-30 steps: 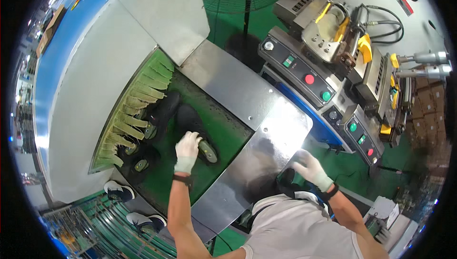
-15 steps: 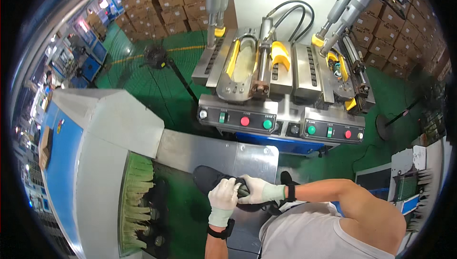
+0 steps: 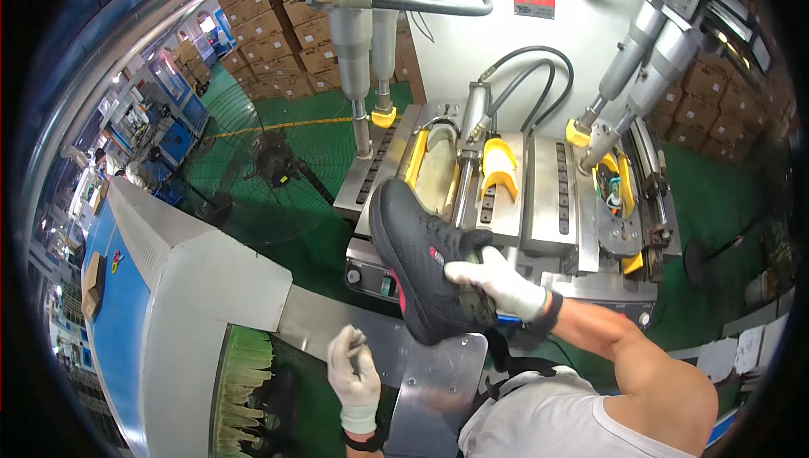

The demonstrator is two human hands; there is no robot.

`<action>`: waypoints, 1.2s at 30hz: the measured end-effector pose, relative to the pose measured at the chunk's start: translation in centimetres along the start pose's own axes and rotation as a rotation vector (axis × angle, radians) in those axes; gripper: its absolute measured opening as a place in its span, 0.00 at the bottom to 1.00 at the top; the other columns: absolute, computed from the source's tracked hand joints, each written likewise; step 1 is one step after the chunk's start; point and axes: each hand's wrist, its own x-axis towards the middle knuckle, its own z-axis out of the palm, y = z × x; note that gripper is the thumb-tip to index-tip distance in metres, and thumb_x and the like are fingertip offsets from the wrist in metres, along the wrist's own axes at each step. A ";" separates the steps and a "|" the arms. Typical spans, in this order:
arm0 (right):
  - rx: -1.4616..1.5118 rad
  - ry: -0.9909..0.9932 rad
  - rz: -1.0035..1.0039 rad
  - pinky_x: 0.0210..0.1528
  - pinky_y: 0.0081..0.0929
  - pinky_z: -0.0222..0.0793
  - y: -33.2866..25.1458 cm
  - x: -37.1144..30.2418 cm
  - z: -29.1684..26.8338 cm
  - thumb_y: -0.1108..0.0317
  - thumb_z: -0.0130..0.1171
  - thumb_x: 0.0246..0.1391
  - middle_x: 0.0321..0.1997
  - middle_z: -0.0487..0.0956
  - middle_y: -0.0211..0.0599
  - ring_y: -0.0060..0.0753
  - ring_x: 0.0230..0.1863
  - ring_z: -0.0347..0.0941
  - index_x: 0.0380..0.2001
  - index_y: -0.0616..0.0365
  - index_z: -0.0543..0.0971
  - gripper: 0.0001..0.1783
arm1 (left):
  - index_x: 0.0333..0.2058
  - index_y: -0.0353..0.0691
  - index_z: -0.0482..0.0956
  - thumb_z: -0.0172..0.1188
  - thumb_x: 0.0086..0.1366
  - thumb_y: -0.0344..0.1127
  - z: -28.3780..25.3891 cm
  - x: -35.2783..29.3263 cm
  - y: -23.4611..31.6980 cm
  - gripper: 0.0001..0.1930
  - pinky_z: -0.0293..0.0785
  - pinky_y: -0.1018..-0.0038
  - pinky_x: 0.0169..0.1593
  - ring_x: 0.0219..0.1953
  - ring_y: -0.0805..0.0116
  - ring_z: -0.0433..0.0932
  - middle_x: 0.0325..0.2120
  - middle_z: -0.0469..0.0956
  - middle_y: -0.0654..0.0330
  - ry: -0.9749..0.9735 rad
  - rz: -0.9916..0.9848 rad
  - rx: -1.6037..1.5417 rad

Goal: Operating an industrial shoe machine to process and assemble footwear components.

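A black sneaker (image 3: 415, 260) with a pink patch on its sole edge is held up, toe away from me and tilted. My right hand (image 3: 504, 283), in a white glove, grips it at the ankle opening; something dark green shows inside there. My left hand (image 3: 352, 374), gloved too, hangs apart from the sneaker at its lower left, empty, with its fingers loosely bent and apart. Behind the sneaker stands a press machine whose left station (image 3: 438, 171) has a long mould with yellow pads. The sneaker covers part of that station and its control panel (image 3: 364, 270).
Below the sneaker lies a metal shelf (image 3: 434, 382). At the left is a white and blue machine (image 3: 198, 264) with a bristle-fringed opening (image 3: 240, 391). A right press station (image 3: 613, 197), a floor fan (image 3: 274, 159) and stacked cartons (image 3: 253, 24) stand farther off.
The sneaker has risen from above the metal shelf toward the press in my right hand. My left hand has let go and moved left. The view has tilted up a little.
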 end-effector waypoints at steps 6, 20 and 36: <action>0.064 0.131 -0.057 0.36 0.34 0.84 -5.7 14.1 -1.7 0.65 0.72 0.52 0.39 0.84 0.43 0.34 0.33 0.83 0.45 0.68 0.79 0.22 | 0.57 0.30 0.74 0.55 0.67 0.20 5.0 -6.6 -3.4 0.19 0.80 0.69 0.49 0.44 0.61 0.82 0.48 0.76 0.50 0.008 -0.279 -0.015; -0.706 0.550 -0.063 0.48 0.38 0.76 -0.7 36.2 -2.8 0.67 0.71 0.46 0.43 0.84 0.47 0.46 0.44 0.82 0.47 0.64 0.83 0.23 | 0.58 0.28 0.73 0.56 0.75 0.36 3.0 -21.0 -10.5 0.20 0.71 0.61 0.60 0.55 0.51 0.76 0.53 0.76 0.45 0.142 -0.734 -0.075; -1.083 0.511 -0.127 0.51 0.35 0.76 -0.6 45.3 -12.9 0.52 0.71 0.38 0.44 0.86 0.55 0.51 0.52 0.82 0.42 0.63 0.86 0.29 | 0.58 0.26 0.73 0.60 0.74 0.38 1.3 -23.3 -12.8 0.22 0.71 0.64 0.63 0.56 0.52 0.78 0.54 0.77 0.42 0.252 -0.909 -0.166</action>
